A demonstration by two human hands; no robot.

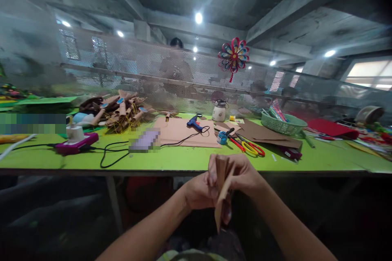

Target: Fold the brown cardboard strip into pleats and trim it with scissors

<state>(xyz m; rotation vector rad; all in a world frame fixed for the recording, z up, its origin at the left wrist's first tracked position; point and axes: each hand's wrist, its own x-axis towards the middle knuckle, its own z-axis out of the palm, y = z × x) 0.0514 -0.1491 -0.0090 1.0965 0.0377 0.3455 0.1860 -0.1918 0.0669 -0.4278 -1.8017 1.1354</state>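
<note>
Just in front of the table's near edge, my left hand (201,190) and my right hand (245,174) come together around a folded piece of brown paper (224,189). Both are closed on it, the left from the left side, the right from above and the right. The paper stands upright with folds at its top, and its lower end hangs down below the fingers. Some fingertips are hidden behind it. Beyond the hands lie scissors (251,147) with yellow and red handles and a small blue jar (222,138).
A blue glue gun (196,124) rests on brown sheets (171,132) on the green table (180,159). Its cord trails left toward a purple power strip (76,143). Brown paper pieces (124,110) are heaped at the left; a green basket (283,124) stands right. A person (177,67) is behind the mesh.
</note>
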